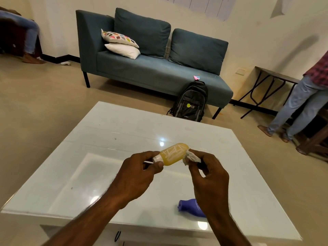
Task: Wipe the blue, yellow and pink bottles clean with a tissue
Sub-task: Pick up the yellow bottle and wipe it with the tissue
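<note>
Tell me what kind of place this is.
Most likely a living room or shared lounge, not a workshop: a teal sofa with cushions, a glossy white low table in front of it, and a backpack leaning against the sofa.

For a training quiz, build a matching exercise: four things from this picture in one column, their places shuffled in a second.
Things: 1 yellow bottle; 2 tissue; 3 blue bottle; 4 backpack.
Places: A lying on the table; B held in the left hand; C on the floor against the sofa; D pinched in the right hand.
Pairs: 1-B, 2-D, 3-A, 4-C.
</note>
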